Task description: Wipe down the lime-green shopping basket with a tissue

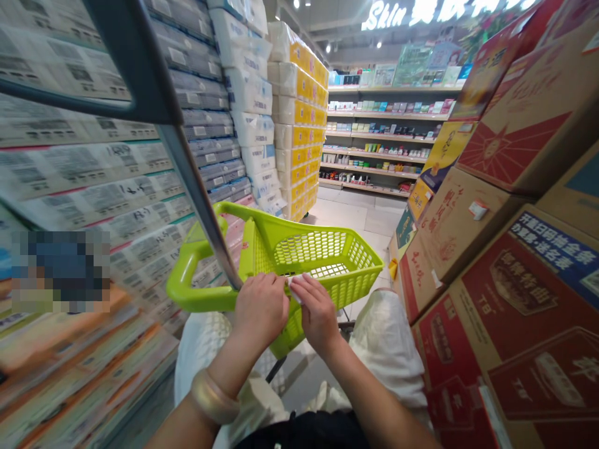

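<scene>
My left hand [262, 305] is closed at the near rim of a lime-green plastic shopping basket [365, 274], beside the foot of its metal pull rod [199, 187]. My right hand [319, 315] is closed next to it, fingertips almost meeting those of the left. Between the two sets of fingers shows a small white piece, like paper or tissue [294, 290]; its exact kind is hard to make out. A grey grip [154, 103] tops the rod at upper left. The basket's visible mesh floor looks bare, and it stands between my knees.
Packs of tissue [299, 125] are stacked high on the left and ahead. Red and brown cartons [496, 249] rise close on my right. Pale floor tiles [360, 218] lead to shelves of small goods [379, 134] at the back.
</scene>
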### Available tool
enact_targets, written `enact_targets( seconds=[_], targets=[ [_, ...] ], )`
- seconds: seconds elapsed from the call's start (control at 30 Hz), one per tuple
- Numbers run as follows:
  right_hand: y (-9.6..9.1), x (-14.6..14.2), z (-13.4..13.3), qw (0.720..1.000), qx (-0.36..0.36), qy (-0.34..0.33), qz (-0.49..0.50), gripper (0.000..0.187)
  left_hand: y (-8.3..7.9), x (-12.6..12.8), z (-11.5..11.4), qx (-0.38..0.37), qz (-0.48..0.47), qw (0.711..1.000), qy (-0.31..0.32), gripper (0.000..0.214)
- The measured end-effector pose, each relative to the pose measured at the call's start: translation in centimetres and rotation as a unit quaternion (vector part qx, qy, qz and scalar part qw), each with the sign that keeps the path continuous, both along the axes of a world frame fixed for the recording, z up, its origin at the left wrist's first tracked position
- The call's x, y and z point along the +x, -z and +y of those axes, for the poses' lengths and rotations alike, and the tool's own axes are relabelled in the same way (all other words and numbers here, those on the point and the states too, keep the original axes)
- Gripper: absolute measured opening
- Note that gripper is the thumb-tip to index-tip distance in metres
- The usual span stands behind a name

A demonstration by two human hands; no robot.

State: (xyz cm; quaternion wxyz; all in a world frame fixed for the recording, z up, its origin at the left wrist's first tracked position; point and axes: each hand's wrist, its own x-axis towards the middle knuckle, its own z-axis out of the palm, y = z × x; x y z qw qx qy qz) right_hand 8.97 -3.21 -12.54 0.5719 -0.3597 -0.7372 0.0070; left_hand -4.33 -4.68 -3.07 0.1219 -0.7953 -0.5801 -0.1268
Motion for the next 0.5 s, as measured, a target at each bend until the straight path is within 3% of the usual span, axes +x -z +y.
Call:
enact_targets(
  seconds=[0.1,0.27,0.4,0.5],
  targets=[
    [1.3,0.9,1.1,0.999,-0.018,0.008,-0.025,0.045,0.2,-0.5,0.1,0.009,0.011,1.0,0.001,0.027],
    [2.6,2.2,1.7,0.995,-0.047,0.091,0.015,0.047,0.4,-0.9,0.0,0.016,0.03,0.999,-0.019,0.025],
    [1.4,-0.1,1.0,0.999,-0.034,0.023,-0.019,0.043,0.1,-0.9,-0.2,0.016,0.043,0.998,-0.037,0.026],
    [1.1,-0.2,1.0,0.999,-0.023,-0.007,-0.035,0.044,0.0,-1.2,-0.4,0.011,0.045,0.998,-0.036,0.028]
  ],
)
